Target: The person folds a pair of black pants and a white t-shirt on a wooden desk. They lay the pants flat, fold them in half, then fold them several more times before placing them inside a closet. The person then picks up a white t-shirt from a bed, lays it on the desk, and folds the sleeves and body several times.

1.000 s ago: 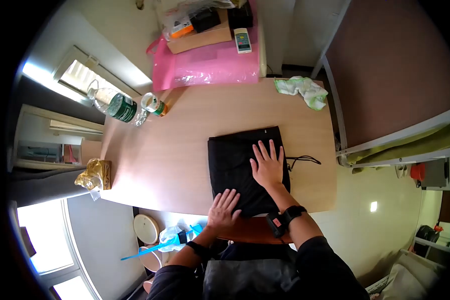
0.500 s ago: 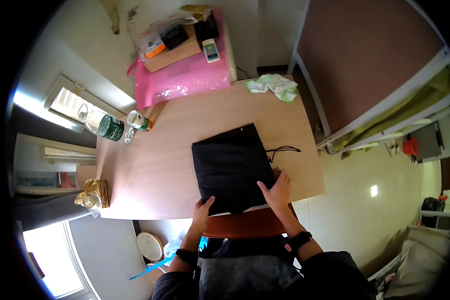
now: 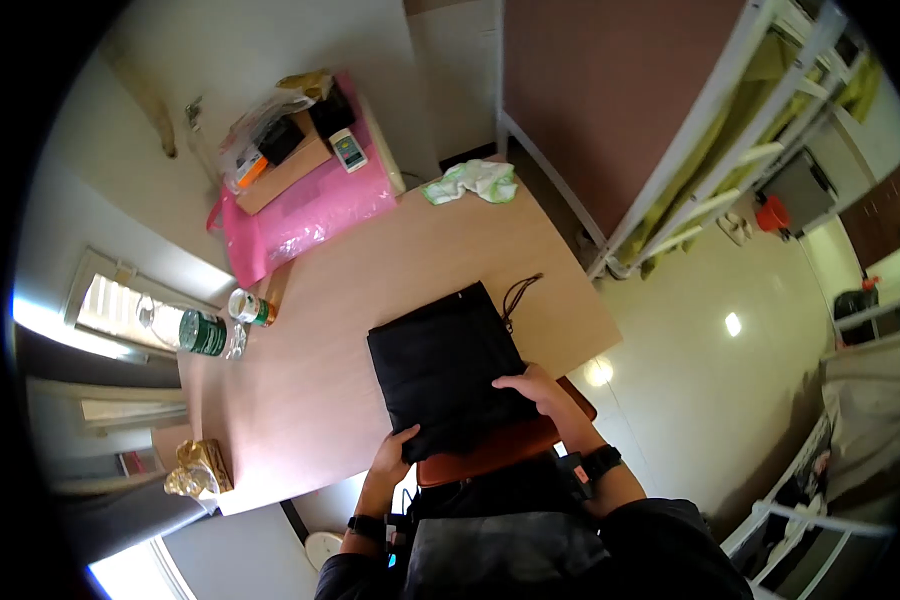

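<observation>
Well, both hands (image 3: 393, 452) (image 3: 537, 386) thumbs-inward on cloth (image 3: 444, 365)

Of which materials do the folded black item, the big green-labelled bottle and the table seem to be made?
Folded black item: probably matte fabric, by its soft creases. Big bottle: likely clear, glossy plastic; it is see-through. Table: perhaps wood laminate; its pale top looks smooth.

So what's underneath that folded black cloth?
The black cloth rests on the wooden table, which shows beyond it and to its left. A brown seat shows past its near edge. Anything directly beneath the cloth is covered, so I can't tell.
</observation>
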`<state>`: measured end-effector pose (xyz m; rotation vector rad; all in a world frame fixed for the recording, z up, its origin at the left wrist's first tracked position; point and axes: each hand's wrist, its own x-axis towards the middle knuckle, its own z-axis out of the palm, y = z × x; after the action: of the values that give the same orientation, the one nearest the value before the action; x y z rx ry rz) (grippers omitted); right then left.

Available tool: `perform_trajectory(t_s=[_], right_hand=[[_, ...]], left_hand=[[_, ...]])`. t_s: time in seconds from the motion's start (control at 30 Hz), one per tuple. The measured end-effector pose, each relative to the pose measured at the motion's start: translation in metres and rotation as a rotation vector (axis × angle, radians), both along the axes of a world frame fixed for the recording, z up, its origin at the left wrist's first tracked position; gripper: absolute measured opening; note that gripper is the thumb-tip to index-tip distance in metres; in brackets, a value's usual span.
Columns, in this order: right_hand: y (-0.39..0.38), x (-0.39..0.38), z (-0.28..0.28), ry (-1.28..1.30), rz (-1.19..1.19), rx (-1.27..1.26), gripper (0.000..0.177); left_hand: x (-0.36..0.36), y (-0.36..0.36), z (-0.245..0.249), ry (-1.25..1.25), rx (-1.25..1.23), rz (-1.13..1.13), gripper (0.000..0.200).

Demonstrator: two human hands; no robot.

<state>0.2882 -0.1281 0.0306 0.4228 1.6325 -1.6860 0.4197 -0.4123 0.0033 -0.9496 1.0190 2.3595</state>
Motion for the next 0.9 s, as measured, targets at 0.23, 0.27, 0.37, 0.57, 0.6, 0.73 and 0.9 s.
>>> perform_trajectory(t_s=[0.23,0.27,0.37,0.57,0.6,0.73,0.9], right_hand=[[0.020,0.125,0.041,-0.059,-0.409,-0.077,0.043],[0.027,0.150,0.056,-0.166,-0.469,-0.051,0.040],[0.039,0.242,0.084,-0.089,-0.688,-0.054,0.039],[0.034,0.421,0.112,0.172,-1.252,-0.136,0.049],[0.030,0.450,0.112,0.198,-1.376,-0.128,0.049],[0.017,0.554,0.109,0.107,-1.661,-0.174,0.045],[-0.011,0.684,0.057,-0.036,-2.000,-0.324,0.041]], left_hand=[[0.001,0.000,0.043,-0.023,0.088,-0.288,0.041],[0.002,0.001,0.061,-0.048,0.044,-0.409,0.044],[0.010,0.030,0.104,0.118,-0.049,-0.653,0.056],[0.046,0.126,0.116,0.275,0.092,-1.250,0.059],[0.064,0.149,0.117,0.282,0.163,-1.268,0.057],[0.126,0.216,0.101,0.097,0.171,-1.597,0.052],[0.232,0.297,0.055,-0.222,-0.086,-2.038,0.046]])
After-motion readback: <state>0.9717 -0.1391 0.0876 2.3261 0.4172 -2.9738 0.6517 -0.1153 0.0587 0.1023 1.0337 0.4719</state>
